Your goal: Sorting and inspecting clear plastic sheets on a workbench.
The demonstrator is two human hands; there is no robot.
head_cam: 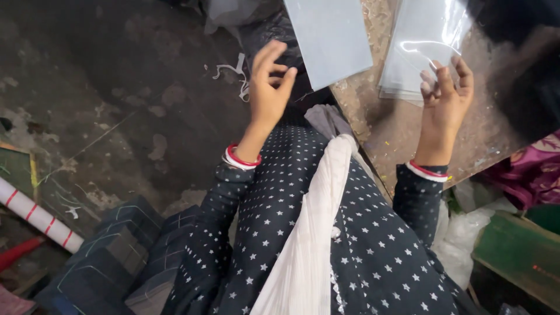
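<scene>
So many colours here. The sleeves (pixel 233 233) are black with little white stars all over, and a plain cream-white scarf (pixel 309 233) runs down the middle. Both wrists have red and white bangles (pixel 240 158). Up at 12 o'clock there's a pale grey-blue sheet (pixel 329 38), and at 1 o'clock a clear, glossy plastic sleeve (pixel 423 44) on a speckled brown board (pixel 391 128). Magenta patterned cloth (pixel 534 172) at 3, a green box (pixel 519 254) at 4, and a white tube with red stripes (pixel 38 219) at 8.
</scene>
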